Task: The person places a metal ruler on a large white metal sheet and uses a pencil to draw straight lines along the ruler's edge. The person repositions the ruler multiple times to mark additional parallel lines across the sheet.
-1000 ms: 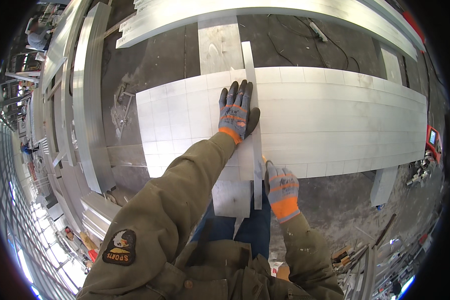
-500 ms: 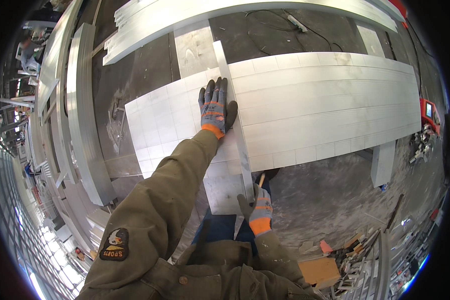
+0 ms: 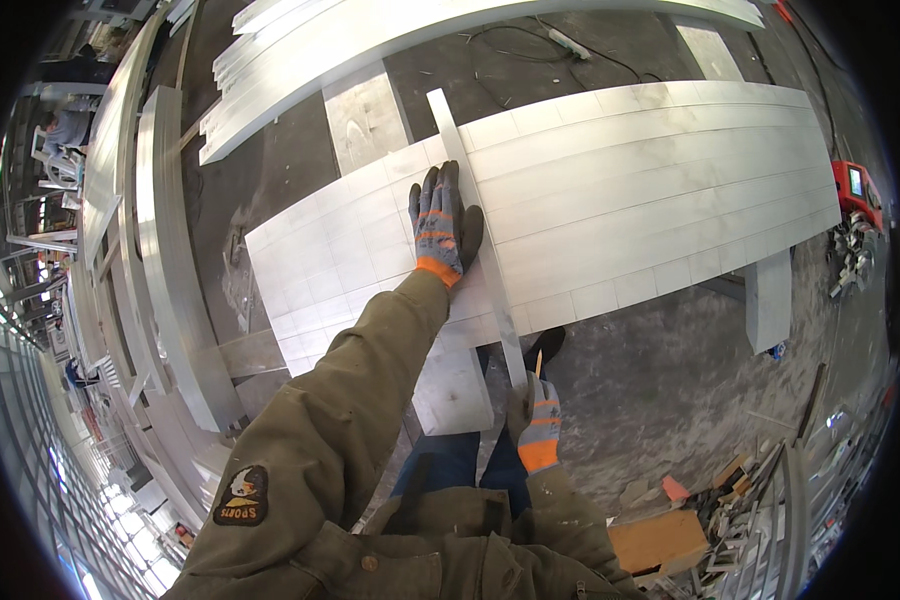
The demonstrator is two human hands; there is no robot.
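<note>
Several silver metal profiles (image 3: 650, 190) lie side by side as a wide, flat surface, with thin lines running across them. A narrow flat metal bar (image 3: 482, 232) lies crosswise over them and sticks out past both their far and near edges. My left hand (image 3: 437, 225), in a grey glove with orange bands and dark fingertips, presses flat on the profiles, its thumb side against the bar. My right hand (image 3: 538, 415), gloved alike, is closed around a pencil (image 3: 539, 364) whose tip points up. It is at the bar's near end, its thumb beside or touching it.
Pale support beams (image 3: 368, 112) run under the profiles. More long profiles (image 3: 370, 50) are stacked at the far side and the left (image 3: 175, 260). A red device with a screen (image 3: 856, 190) stands at the right. Offcuts and a cardboard box (image 3: 660, 545) lie lower right. A person (image 3: 68, 125) is far left.
The whole view has shifted and turned slightly. My right hand with the pencil has come closer to the bar's near end. My left hand stays flat beside the bar.
</note>
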